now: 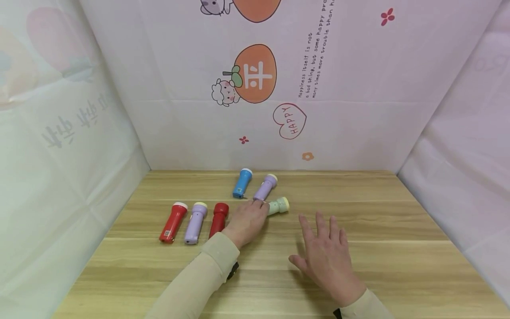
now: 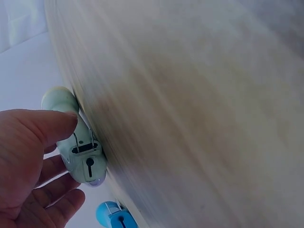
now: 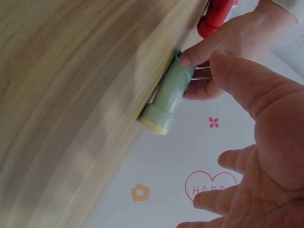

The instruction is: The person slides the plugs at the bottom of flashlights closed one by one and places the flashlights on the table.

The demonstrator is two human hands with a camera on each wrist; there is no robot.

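My left hand (image 1: 248,221) grips the pale green flashlight (image 1: 280,205) by its tail half, thumb on one side and fingers on the other. In the left wrist view the tail of this green flashlight (image 2: 85,164) shows a slot, a keyhole mark and metal prongs. Its cream-rimmed head points right, towards my right hand (image 1: 327,257). That hand is held over the table with fingers spread and nothing in it. Just behind the left fingertips lies a purple flashlight (image 1: 264,188), and a blue flashlight (image 1: 242,183) is farther back on its left.
Left of my left forearm, a red flashlight with a white rim (image 1: 173,222), a second purple flashlight (image 1: 196,223) and an all-red flashlight (image 1: 219,219) lie side by side. The wooden table (image 1: 398,266) is bounded by a printed white cloth (image 1: 342,133) behind and at both sides.
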